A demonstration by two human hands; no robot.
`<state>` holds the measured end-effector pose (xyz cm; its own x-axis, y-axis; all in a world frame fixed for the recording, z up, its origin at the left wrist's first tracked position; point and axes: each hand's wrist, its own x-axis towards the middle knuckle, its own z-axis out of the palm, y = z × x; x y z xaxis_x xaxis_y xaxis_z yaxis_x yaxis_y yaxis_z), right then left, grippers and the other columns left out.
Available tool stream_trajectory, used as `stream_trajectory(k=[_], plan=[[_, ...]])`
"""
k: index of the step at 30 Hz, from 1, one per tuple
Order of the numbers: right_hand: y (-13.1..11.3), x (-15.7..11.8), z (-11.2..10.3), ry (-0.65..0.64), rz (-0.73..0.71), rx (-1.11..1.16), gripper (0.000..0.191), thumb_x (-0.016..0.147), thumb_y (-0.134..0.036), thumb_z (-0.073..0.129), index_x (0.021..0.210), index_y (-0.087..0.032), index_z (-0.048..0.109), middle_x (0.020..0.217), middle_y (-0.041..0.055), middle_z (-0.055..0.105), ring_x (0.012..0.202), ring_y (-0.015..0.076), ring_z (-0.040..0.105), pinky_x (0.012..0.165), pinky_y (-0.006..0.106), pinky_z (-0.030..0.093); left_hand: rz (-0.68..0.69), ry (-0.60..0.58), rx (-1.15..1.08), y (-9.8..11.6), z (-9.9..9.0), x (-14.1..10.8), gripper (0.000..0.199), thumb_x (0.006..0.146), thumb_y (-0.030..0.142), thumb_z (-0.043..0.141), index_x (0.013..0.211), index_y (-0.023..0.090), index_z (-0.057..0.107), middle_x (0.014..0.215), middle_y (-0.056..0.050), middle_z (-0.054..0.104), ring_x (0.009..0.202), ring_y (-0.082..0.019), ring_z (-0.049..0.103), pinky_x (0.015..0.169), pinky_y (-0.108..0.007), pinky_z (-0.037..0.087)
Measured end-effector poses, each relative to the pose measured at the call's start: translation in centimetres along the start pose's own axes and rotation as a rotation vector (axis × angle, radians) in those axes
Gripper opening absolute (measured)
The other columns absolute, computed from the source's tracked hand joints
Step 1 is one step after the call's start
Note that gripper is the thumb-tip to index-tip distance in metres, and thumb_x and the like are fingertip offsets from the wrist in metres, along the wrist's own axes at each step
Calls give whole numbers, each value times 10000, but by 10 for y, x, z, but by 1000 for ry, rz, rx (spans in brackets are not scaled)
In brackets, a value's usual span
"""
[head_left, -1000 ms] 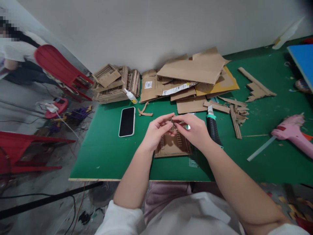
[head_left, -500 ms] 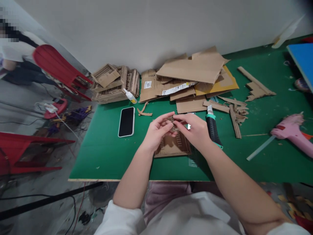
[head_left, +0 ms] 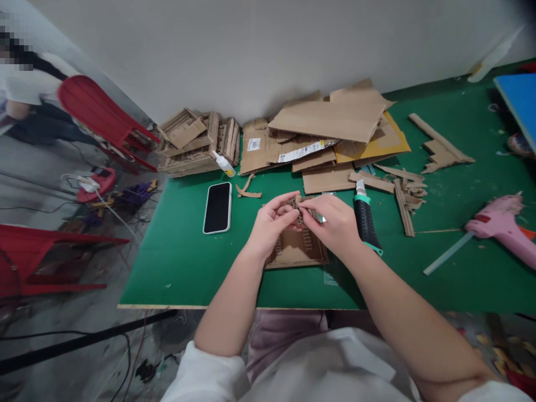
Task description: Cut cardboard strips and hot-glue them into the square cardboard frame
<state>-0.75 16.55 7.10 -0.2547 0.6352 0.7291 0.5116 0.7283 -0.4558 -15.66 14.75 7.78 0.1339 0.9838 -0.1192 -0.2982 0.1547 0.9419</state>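
Note:
Between my fingers is a small corrugated cardboard piece (head_left: 297,204), mostly covered by the fingertips. My left hand (head_left: 272,223) grips it from the left, and my right hand (head_left: 329,219) pinches it from the right. Beneath both hands a shallow cardboard tray-like piece (head_left: 293,254) with raised edges and ridged strips lies on the green table (head_left: 180,268). A utility knife (head_left: 365,220) with a black and teal handle rests just right of my right hand. To the left of my left hand lies a phone (head_left: 218,207) in a white case.
Stacked cardboard frames (head_left: 196,145) and a glue bottle (head_left: 225,164) stand at the back left. Cardboard sheets (head_left: 330,117) pile against the wall, with scraps (head_left: 404,206) nearby. A pink glue gun (head_left: 494,220) lies right. Beyond the table are a red chair (head_left: 90,111) and a person (head_left: 31,111).
My right fingers have shifted slightly on the small cardboard piece, and a little more of its top shows. The view has drifted slightly; the other things stay put.

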Motion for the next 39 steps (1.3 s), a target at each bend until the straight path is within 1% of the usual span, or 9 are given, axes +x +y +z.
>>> stream_trajectory(k=[6,13,20,22,25,30,33,37,39], plan=[[0,0,1,21,-4,14,83,760,-129,541,784,-187,595,773,31,676,729,136,596,674,267,491,-18,-7,12,1,0,-1,430,682,246,698,1100,222,602,672,39,558,582,-63,549,566,-195,521],[-3,2,1,18,63,38,95,775,-152,512,756,-208,587,725,19,662,695,137,593,654,277,488,-41,-10,25,2,0,-1,461,681,266,696,1128,220,589,717,18,594,587,-76,554,571,-223,512],[-3,1,3,-41,257,217,82,794,-210,523,810,-210,604,770,5,659,704,118,613,655,254,514,-29,-25,-2,2,-1,-2,456,688,272,693,1129,235,585,758,6,621,584,-83,558,575,-239,507],[-2,1,2,-47,247,228,93,797,-217,528,840,-209,611,788,5,665,714,116,614,662,252,514,-21,-21,-7,3,-1,-2,456,690,274,692,1131,235,582,761,6,623,581,-85,567,571,-236,506],[-2,2,1,-31,163,178,116,792,-190,537,873,-199,620,801,13,675,722,121,609,668,262,508,-14,-14,-7,2,-1,-1,453,691,265,693,1129,230,582,765,5,626,582,-87,580,563,-228,507],[0,3,1,-10,92,112,112,789,-164,531,836,-207,623,797,14,682,729,134,608,682,285,504,0,-16,3,2,-1,-1,438,692,241,694,1118,230,592,722,19,615,572,-78,583,560,-211,511],[-2,2,2,-2,166,152,89,781,-179,537,809,-202,618,758,12,670,693,125,610,650,272,522,-14,-19,-6,3,-1,-2,442,692,251,693,1121,228,591,742,12,626,570,-78,585,558,-210,512],[-5,3,0,-64,356,335,91,777,-203,533,821,-206,613,773,1,657,669,103,619,592,227,545,-59,-30,-22,4,-1,-3,452,691,286,692,1127,218,591,795,-16,654,576,-96,606,548,-213,511],[-6,4,-1,-85,404,394,92,777,-210,533,820,-204,615,774,-2,656,662,99,620,582,220,547,-69,-37,-36,5,-1,-3,444,692,292,691,1119,216,597,804,-24,666,575,-102,614,542,-211,510]])
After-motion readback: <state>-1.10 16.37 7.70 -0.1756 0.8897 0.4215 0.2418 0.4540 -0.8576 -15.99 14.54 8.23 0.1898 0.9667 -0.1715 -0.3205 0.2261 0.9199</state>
